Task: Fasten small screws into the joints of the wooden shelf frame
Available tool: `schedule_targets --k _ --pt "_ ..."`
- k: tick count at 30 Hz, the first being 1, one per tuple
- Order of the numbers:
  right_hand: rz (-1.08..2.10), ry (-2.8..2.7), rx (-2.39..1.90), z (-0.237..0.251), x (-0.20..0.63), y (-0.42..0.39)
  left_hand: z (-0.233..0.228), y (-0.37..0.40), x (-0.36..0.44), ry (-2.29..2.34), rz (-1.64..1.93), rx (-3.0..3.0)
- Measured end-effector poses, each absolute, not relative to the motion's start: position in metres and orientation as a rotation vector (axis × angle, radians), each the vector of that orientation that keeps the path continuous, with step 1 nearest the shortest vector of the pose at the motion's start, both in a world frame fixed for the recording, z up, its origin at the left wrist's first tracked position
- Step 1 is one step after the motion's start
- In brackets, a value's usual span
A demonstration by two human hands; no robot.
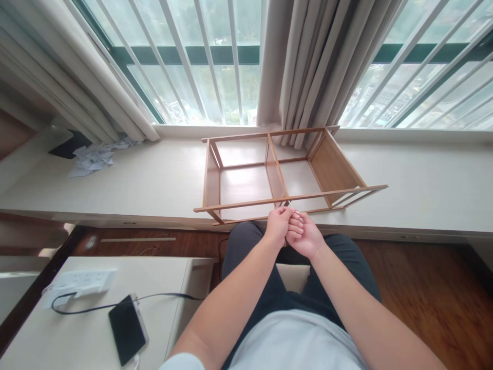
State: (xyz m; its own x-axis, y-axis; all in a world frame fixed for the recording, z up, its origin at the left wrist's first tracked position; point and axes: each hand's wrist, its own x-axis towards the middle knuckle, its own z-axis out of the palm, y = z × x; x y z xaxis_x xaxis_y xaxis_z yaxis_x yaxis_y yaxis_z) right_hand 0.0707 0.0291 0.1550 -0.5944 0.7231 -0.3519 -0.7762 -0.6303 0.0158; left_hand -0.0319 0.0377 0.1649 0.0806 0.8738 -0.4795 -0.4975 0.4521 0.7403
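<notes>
So the frame (276, 172) is lying on its side on the bench (416, 177) under the window, near edge right by the lap. Looks mostly together, I'd say: long rails joined up, a board (336, 160) at the right end, another at the left, one across the middle. Both bays are open on the side facing up. Can't tell if every joint is tight or if anything's missing, so no clue how much is left, but my guess is small stuff rather than big parts.

Work seems to be at the middle of the near rail. Left hand (279, 222) has thumb and finger pinched closed, looks like on a thin pale bit (290, 204), too small to make out. Right hand (305, 235) is tucked against it with fingers curled in; can't tell what that grip has, if anything.

Brands? Nothing I can read. Phone (126, 333) screen is dark, the power strip (90, 281) shows no legible marking, and any print on the paper scraps (91, 160) is too small.
</notes>
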Motion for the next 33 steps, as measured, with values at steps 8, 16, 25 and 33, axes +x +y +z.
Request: schedule_targets --k 8,16,25,33 --pt "2.335 0.172 -0.412 0.159 0.084 0.029 0.169 0.037 -0.029 1.071 1.026 0.373" --pt "2.261 -0.003 -0.686 0.155 0.079 0.015 0.163 0.023 -0.042 1.089 0.968 0.511" --pt "2.042 -0.537 -1.056 0.173 0.02 -0.013 0.164 -0.014 -0.101 1.124 1.1 0.639" --pt "2.123 -0.708 -0.839 0.18 -0.074 -0.02 0.184 -0.037 -0.194 1.109 1.196 0.579"
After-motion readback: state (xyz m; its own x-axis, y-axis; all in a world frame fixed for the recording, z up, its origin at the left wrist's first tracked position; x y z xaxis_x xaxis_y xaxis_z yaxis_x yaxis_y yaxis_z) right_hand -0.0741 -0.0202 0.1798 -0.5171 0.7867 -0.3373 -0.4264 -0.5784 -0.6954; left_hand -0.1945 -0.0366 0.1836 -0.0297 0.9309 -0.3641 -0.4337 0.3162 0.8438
